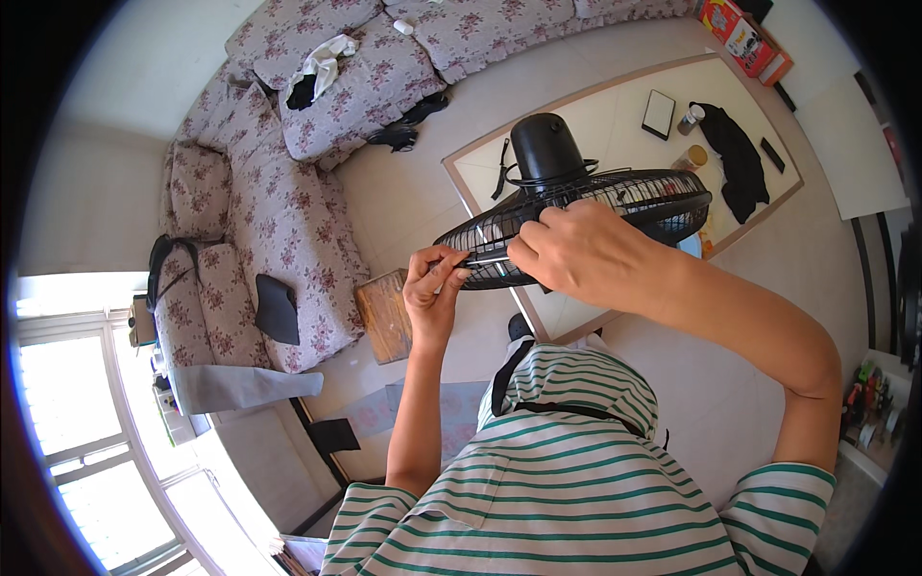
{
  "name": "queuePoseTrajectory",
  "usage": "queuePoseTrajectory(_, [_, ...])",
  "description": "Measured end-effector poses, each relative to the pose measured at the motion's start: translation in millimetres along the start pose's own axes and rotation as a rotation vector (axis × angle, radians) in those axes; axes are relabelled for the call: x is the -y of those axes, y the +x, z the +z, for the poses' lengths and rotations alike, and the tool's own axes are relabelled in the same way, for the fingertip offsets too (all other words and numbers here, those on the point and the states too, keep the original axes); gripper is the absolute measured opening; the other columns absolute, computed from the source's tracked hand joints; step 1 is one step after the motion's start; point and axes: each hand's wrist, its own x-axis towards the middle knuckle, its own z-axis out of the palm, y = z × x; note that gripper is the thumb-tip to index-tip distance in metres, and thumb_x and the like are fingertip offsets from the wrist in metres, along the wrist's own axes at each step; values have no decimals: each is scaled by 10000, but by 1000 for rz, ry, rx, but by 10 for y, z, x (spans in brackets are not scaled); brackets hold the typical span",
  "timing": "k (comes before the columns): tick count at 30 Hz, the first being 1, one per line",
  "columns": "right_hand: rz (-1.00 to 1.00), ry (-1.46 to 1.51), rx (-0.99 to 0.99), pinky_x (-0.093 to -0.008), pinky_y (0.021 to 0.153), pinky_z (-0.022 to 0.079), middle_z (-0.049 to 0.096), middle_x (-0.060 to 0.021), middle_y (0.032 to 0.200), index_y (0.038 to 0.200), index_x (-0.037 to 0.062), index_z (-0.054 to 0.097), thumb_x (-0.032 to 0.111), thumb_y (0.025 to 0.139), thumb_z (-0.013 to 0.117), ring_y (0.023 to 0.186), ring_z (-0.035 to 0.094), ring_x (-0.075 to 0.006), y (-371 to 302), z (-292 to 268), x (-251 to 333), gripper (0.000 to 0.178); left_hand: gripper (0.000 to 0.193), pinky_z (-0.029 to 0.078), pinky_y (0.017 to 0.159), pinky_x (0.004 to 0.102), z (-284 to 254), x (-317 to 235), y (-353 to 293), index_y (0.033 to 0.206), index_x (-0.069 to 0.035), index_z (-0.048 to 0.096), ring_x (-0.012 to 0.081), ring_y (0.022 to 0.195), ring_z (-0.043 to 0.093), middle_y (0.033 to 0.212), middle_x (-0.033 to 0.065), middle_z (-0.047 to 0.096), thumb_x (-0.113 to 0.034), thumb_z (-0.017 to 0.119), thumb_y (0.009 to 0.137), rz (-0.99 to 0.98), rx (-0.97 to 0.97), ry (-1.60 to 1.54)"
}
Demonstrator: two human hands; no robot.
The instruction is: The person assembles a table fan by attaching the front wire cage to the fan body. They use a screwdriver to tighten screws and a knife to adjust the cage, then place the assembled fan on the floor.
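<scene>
A black electric fan [546, 144] with a wire cage is tilted in front of me, its motor housing uppermost. My right hand [574, 252] is closed in a fist beside the cage, gripping a screwdriver [493, 260] whose thin metal shaft points left along the cage rim. The screwdriver's handle is hidden in my fingers. My left hand [434, 288] pinches at the left end of the rim, where the shaft's tip ends. What lies between those fingertips is too small to make out.
Beyond the fan is a low pale table [615, 120] with a dark cloth [735, 163], jars and a small white-faced box [658, 114]. Floral sofas [274, 206] line the left and back. A wooden stool [384, 317] stands left of my left hand; a red carton [744, 43] is far right.
</scene>
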Motion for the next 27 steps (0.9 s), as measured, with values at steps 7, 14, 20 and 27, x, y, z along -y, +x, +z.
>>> queuePoseTrajectory(7, [-158,-168,-100,-247,498,438,454,2,647,746,95,521,129,730,592,599,516,-117,-21,5,-76,80,201,446,704,235,14,-13,1,949,-7,677,141,840,537,940,51,559,22,676,751,-14,-2,-6])
queuePoseTrajectory(14, [184,205,45,-319,484,468,544,-66,690,760,55,525,204,832,576,570,607,-204,12,-68,-68,173,201,450,701,238,28,-20,23,948,-11,678,141,842,540,941,52,565,18,679,749,10,7,11])
queuePoseTrajectory(20, [332,263,115,-333,534,490,581,-90,722,783,28,561,242,879,543,620,622,-226,54,-152,-8,235,202,447,715,241,14,-9,19,945,-14,681,145,846,538,935,47,569,17,682,745,14,8,23])
queuePoseTrajectory(27, [203,292,-66,-322,568,482,485,-52,731,762,42,530,155,832,580,673,569,-203,-14,-53,-8,142,201,440,712,235,23,-5,0,942,-8,681,140,843,535,936,46,565,19,682,743,-14,-13,-3])
